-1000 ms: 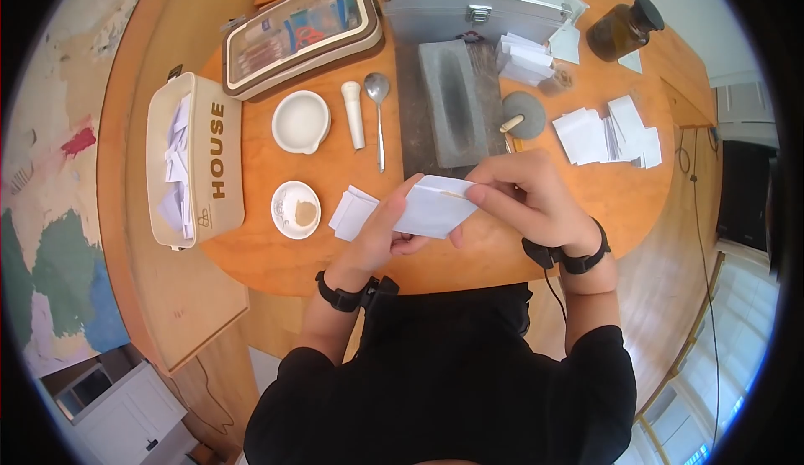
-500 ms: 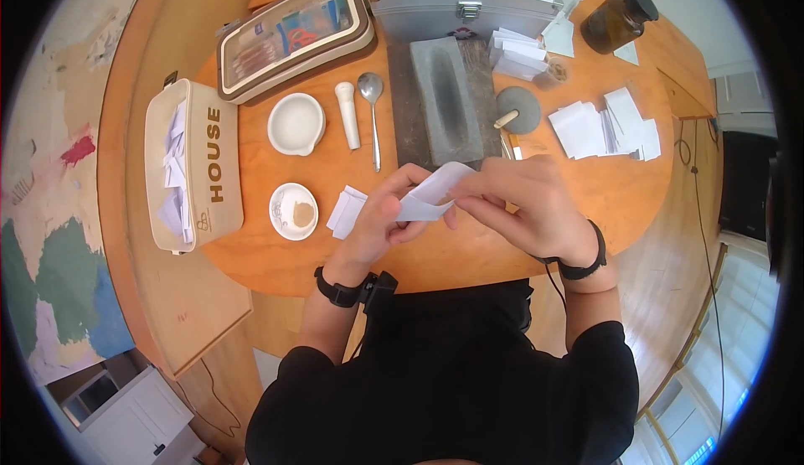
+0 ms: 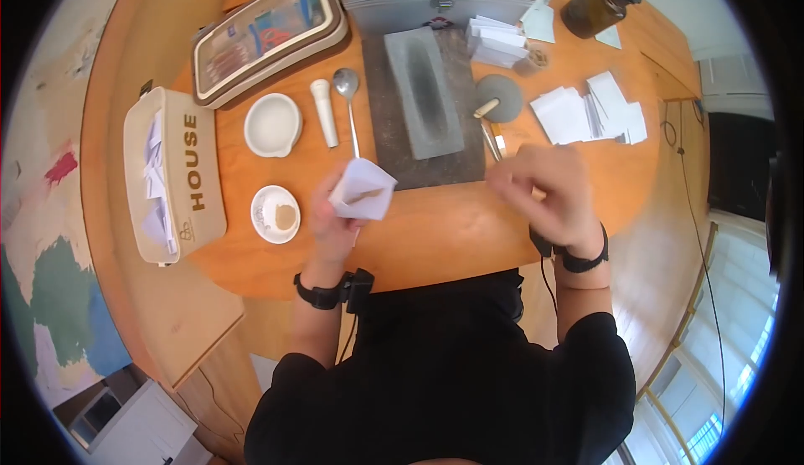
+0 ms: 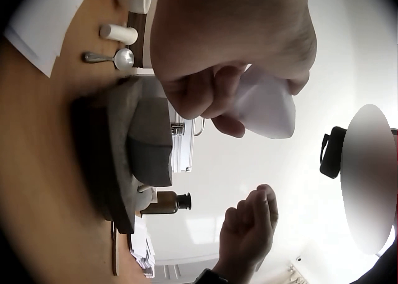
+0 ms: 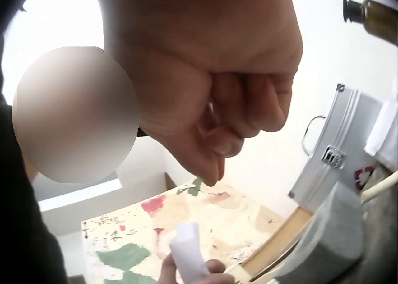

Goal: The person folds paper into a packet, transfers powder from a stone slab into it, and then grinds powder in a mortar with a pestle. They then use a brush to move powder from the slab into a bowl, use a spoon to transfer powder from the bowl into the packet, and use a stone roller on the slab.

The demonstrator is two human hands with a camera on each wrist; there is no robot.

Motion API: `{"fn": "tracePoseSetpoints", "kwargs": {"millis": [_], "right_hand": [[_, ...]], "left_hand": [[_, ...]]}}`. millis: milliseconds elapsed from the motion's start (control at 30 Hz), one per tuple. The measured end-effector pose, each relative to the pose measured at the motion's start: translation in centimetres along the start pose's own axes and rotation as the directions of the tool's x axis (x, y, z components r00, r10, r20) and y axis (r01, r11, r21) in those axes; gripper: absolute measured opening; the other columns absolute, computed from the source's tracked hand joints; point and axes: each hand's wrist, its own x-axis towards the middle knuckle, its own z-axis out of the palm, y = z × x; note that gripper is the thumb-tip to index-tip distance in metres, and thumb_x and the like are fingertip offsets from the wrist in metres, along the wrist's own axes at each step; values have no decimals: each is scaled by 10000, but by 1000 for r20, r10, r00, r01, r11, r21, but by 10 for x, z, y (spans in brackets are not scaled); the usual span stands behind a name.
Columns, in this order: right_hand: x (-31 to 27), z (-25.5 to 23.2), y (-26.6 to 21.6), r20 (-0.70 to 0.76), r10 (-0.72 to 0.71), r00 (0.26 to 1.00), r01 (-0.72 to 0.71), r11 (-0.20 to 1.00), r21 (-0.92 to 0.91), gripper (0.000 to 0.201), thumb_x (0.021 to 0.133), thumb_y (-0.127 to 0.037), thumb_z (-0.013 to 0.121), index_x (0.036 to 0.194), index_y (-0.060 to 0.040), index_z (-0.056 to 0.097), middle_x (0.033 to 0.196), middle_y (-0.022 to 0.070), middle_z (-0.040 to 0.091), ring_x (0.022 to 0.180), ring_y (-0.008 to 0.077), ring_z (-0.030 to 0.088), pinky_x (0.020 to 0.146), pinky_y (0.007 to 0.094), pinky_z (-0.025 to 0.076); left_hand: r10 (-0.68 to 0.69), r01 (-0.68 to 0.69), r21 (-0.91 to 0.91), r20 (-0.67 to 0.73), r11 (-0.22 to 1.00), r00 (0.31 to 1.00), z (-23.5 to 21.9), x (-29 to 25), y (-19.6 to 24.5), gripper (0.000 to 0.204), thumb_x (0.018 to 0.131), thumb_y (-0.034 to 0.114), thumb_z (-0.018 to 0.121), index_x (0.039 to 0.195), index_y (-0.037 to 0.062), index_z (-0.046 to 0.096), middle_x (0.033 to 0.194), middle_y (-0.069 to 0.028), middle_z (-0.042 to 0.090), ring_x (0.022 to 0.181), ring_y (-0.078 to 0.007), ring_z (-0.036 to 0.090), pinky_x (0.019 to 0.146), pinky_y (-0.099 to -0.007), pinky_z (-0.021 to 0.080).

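A folded white paper packet (image 3: 374,205) stands in my left hand (image 3: 332,235), gripped between thumb and fingers. Its top gapes in the head view, and a tan streak shows inside. To its left a small white dish (image 3: 265,207) bears a patch of tan powder (image 3: 286,216). My right hand (image 3: 548,188) hovers off to the right above the table's near side, fingers curled, with nothing visible in them. In the right wrist view its thumb and fingertips come together, and the paper packet (image 5: 188,250) shows farther off.
Behind the hands lie a mortar (image 3: 273,126), a pestle (image 3: 324,113), a spoon (image 3: 346,84), a grey stone trough (image 3: 423,92) and a grey disc (image 3: 505,96) with a wooden handle. White papers (image 3: 557,119) spread at right. A HOUSE bin (image 3: 201,176) stands left, a silver case (image 3: 444,0) behind.
The right hand has let go of the paper and drawn away to the right. My left hand has carried the packet left, and its opening has spread.
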Motion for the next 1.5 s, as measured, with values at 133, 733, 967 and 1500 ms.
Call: {"fn": "tracePoseSetpoints", "kwargs": {"millis": [133, 733, 967, 1500], "right_hand": [[-29, -8, 39, -21, 463, 886, -463, 878, -120, 95, 822, -83, 706, 907, -44, 687, 577, 65, 511, 498, 145, 503, 486, 292, 369], [-50, 48, 91, -65, 438, 897, -425, 812, -401, 120, 829, -149, 669, 832, -41, 615, 668, 142, 638, 659, 360, 640, 592, 458, 492], [-56, 37, 82, 25, 523, 852, -461, 773, -436, 107, 828, -137, 629, 786, -41, 609, 660, 161, 636, 639, 369, 633, 587, 462, 494], [-28, -8, -31, -163, -151, 975, 151, 988, -16, 121, 702, 24, 697, 772, -45, 627, 625, 29, 596, 441, 193, 507, 440, 275, 370]], "left_hand": [[-1, 2, 8, -34, 1000, 999, 2, 6, 13, 796, 890, 704, 361, 1146, -25, 553, 759, -98, 595, 473, -69, 326, 447, -232, 255], [-61, 65, -269, 23, 961, 998, 5, 5, 22, 582, 842, 673, 452, 897, 94, 449, 673, -83, 444, 454, -103, 252, 448, -244, 233], [-55, 82, -291, 101, 953, 993, 5, 7, 14, 618, 820, 694, 495, 868, 79, 448, 655, -69, 440, 458, -110, 286, 449, -250, 230], [-134, 211, -126, 450, 969, 883, -4, 32, 9, 749, 736, 747, 551, 888, 15, 519, 749, -79, 570, 623, -127, 518, 507, -229, 358]]}}
